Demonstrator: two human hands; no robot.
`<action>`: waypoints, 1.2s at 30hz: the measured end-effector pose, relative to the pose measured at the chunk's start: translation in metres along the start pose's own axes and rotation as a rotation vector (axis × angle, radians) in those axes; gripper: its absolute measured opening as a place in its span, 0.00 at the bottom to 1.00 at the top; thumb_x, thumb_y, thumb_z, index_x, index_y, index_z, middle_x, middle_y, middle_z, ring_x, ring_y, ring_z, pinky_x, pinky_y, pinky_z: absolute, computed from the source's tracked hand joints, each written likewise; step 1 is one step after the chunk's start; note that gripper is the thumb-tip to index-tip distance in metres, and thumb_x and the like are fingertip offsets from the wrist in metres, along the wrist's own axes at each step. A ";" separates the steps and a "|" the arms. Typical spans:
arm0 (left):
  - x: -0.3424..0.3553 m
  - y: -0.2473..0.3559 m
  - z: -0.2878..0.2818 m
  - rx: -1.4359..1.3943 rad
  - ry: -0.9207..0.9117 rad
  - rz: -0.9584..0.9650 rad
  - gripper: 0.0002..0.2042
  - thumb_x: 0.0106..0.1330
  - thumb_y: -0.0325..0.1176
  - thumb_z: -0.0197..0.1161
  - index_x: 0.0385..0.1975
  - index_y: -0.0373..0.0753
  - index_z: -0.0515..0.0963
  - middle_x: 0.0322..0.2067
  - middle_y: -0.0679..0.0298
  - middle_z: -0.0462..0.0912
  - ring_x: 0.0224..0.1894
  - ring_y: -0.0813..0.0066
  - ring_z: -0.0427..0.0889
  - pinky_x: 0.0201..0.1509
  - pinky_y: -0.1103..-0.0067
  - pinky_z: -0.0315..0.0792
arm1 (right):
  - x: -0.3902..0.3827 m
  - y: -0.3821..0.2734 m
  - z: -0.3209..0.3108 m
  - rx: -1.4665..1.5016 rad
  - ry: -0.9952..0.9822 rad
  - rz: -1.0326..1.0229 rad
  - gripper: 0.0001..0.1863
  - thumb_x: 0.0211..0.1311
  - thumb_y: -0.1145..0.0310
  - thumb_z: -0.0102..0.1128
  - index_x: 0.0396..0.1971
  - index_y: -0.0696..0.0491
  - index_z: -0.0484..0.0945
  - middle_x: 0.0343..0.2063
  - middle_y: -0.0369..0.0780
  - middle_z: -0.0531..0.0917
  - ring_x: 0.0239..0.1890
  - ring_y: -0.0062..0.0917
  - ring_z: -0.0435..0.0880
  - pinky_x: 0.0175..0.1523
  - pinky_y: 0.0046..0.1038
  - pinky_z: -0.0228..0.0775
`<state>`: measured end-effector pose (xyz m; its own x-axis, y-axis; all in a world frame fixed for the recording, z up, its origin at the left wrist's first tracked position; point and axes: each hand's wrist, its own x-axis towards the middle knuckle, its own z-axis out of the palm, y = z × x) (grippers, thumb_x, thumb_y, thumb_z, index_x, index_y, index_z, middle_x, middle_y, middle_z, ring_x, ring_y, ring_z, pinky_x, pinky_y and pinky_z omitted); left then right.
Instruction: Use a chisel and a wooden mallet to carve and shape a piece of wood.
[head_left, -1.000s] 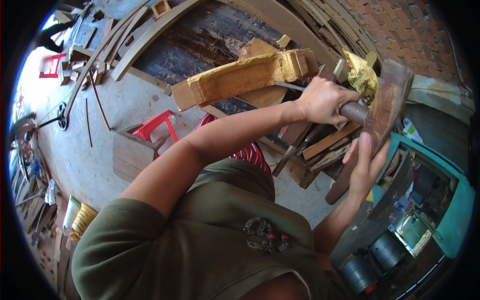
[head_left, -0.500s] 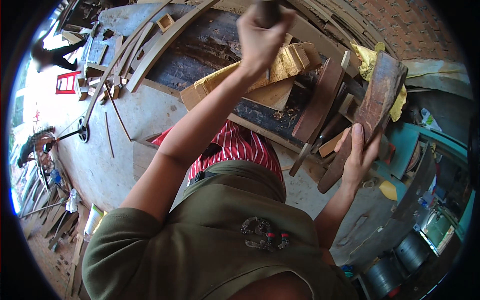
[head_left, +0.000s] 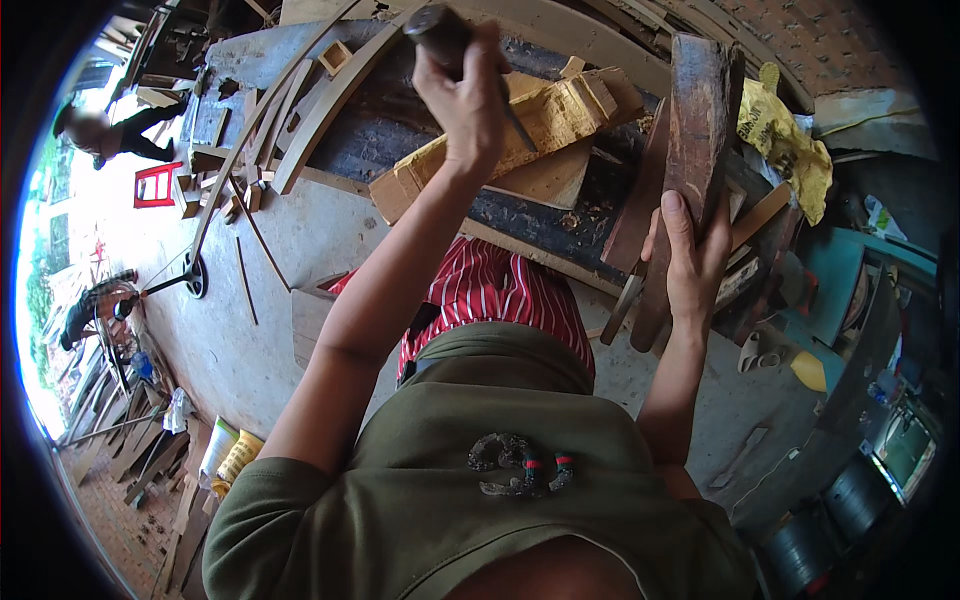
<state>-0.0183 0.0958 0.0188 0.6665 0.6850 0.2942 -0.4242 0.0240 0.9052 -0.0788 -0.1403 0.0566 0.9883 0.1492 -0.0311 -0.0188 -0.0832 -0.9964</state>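
Note:
My left hand (head_left: 465, 95) is raised high near the top of the view. It is closed around a tool with a dark rounded handle (head_left: 437, 28), and a thin metal shaft sticks out below the fist. My right hand (head_left: 692, 262) grips a dark, worn wooden piece (head_left: 695, 120) from below and holds it nearly upright at the right. The two hands are well apart. Below them lies a yellowish wooden block (head_left: 540, 125) on a dark workbench (head_left: 400, 130).
Curved wooden slats (head_left: 320, 110) lie across the bench. A crumpled yellow bag (head_left: 785, 140) sits at the right. On the concrete floor are a red stool (head_left: 155, 185) and cans (head_left: 230, 455). Another person (head_left: 100, 130) stands far left. A teal cabinet (head_left: 850, 280) stands right.
My left hand has swung up and to the left with the tool, away from the dark wooden piece. My right hand has tipped that piece more upright.

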 end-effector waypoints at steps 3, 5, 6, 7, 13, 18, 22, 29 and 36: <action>0.002 -0.013 0.018 0.027 -0.135 0.008 0.10 0.64 0.36 0.67 0.25 0.40 0.76 0.18 0.67 0.79 0.17 0.82 0.74 0.23 0.83 0.66 | -0.002 0.003 -0.006 -0.015 0.006 -0.004 0.17 0.71 0.62 0.58 0.50 0.58 0.69 0.24 0.36 0.75 0.17 0.17 0.73 0.23 0.21 0.68; -0.007 -0.002 0.047 -0.041 -0.149 -0.093 0.13 0.62 0.33 0.72 0.23 0.38 0.73 0.20 0.73 0.73 0.22 0.87 0.70 0.25 0.83 0.64 | -0.006 0.007 -0.014 -0.013 0.019 0.010 0.18 0.69 0.62 0.61 0.50 0.57 0.69 0.25 0.36 0.76 0.17 0.17 0.74 0.23 0.21 0.68; -0.010 -0.003 0.056 -0.025 -0.186 -0.061 0.13 0.62 0.33 0.72 0.23 0.38 0.73 0.20 0.73 0.73 0.23 0.87 0.69 0.26 0.82 0.64 | -0.008 0.007 -0.018 -0.021 0.024 0.016 0.19 0.69 0.62 0.61 0.50 0.57 0.68 0.26 0.36 0.76 0.17 0.17 0.74 0.23 0.21 0.69; -0.013 -0.004 0.061 -0.008 -0.224 -0.029 0.13 0.62 0.32 0.72 0.23 0.38 0.73 0.20 0.74 0.73 0.24 0.87 0.69 0.26 0.82 0.64 | -0.010 0.007 -0.021 -0.028 0.030 0.022 0.20 0.69 0.61 0.61 0.51 0.58 0.68 0.26 0.36 0.76 0.17 0.17 0.74 0.23 0.21 0.69; -0.025 -0.003 0.083 0.017 -0.391 -0.152 0.11 0.61 0.31 0.71 0.27 0.36 0.74 0.21 0.72 0.73 0.24 0.86 0.68 0.26 0.82 0.65 | -0.019 0.013 -0.044 -0.019 0.086 0.055 0.21 0.70 0.60 0.60 0.53 0.58 0.68 0.27 0.37 0.76 0.18 0.18 0.74 0.23 0.22 0.70; -0.036 -0.032 0.098 0.265 -0.485 0.169 0.10 0.56 0.35 0.72 0.30 0.36 0.80 0.23 0.65 0.82 0.25 0.79 0.82 0.32 0.78 0.76 | 0.002 -0.024 -0.059 -0.020 0.098 -0.053 0.16 0.72 0.57 0.54 0.45 0.55 0.70 0.21 0.37 0.74 0.17 0.20 0.74 0.24 0.21 0.67; -0.062 -0.022 0.108 0.467 -0.635 0.195 0.15 0.48 0.40 0.73 0.33 0.42 0.80 0.26 0.54 0.84 0.32 0.56 0.87 0.37 0.68 0.78 | 0.022 -0.058 -0.064 0.048 0.175 -0.189 0.17 0.72 0.55 0.54 0.42 0.56 0.70 0.21 0.37 0.74 0.18 0.19 0.73 0.24 0.20 0.67; -0.068 -0.028 0.109 0.506 -0.682 0.202 0.15 0.45 0.42 0.71 0.32 0.46 0.80 0.24 0.57 0.83 0.31 0.52 0.83 0.34 0.64 0.76 | 0.030 -0.046 -0.069 -0.138 0.031 -0.084 0.16 0.70 0.60 0.57 0.48 0.57 0.72 0.22 0.36 0.73 0.17 0.15 0.71 0.22 0.18 0.64; -0.058 -0.026 0.097 0.466 -0.650 0.154 0.14 0.46 0.42 0.70 0.30 0.44 0.79 0.24 0.55 0.82 0.31 0.51 0.83 0.34 0.65 0.75 | 0.032 -0.045 -0.052 -0.180 -0.059 0.020 0.17 0.70 0.61 0.57 0.49 0.58 0.71 0.22 0.35 0.73 0.17 0.15 0.71 0.21 0.19 0.64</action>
<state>0.0135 -0.0146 0.0079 0.9047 0.0931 0.4157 -0.3373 -0.4394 0.8326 -0.0384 -0.1830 0.1048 0.9773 0.2028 -0.0609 -0.0060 -0.2608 -0.9654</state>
